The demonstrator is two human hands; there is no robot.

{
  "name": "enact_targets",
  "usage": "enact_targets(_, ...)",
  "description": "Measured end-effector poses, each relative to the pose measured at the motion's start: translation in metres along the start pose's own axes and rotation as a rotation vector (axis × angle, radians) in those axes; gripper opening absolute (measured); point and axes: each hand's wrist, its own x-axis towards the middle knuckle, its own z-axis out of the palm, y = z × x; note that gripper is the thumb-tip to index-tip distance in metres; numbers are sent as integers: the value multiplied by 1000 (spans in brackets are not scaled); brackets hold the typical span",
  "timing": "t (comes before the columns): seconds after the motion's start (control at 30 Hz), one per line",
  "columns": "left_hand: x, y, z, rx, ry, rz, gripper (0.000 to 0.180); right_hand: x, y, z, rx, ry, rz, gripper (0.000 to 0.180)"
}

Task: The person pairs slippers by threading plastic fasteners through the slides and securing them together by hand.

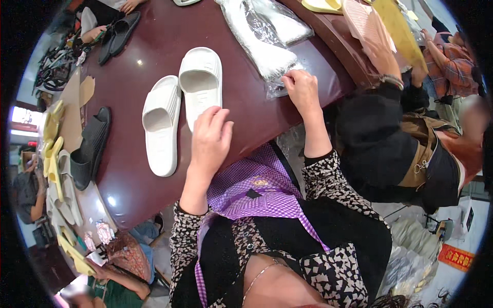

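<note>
Two white ribbed slide slippers lie side by side on the dark red table, toes pointing away from me. The left slipper (160, 123) shows whole; the heel of the right slipper (200, 84) is partly covered by my left hand (209, 137). That hand hovers at the heel with loosely bent fingers, thumb apart, and grips nothing visible. Farther right, my right hand (302, 91) pinches the near edge of a stack of clear plastic bags (269, 56). How many layers are between its fingertips cannot be made out.
A black slipper (91, 149) lies at the table's left edge, beside yellow slippers (53, 154) on a side surface. Another person's hands hold black slippers (119, 38) at the far left. On my right, a co-worker's arm (377, 54) reaches toward a pale pink slipper (359, 20).
</note>
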Motion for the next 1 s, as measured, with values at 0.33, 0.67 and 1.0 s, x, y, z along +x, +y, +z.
enact_targets(0.33,31,25,54,-137,-112,142,25,-7,16,8,29,34,17,6)
enact_targets(0.67,76,27,107,-219,-38,236,21,-15,-10,-59,293,-131,-127,5)
enact_targets(1.0,59,22,106,-699,-39,-189,8,28,9,-27,360,-290,-247,36)
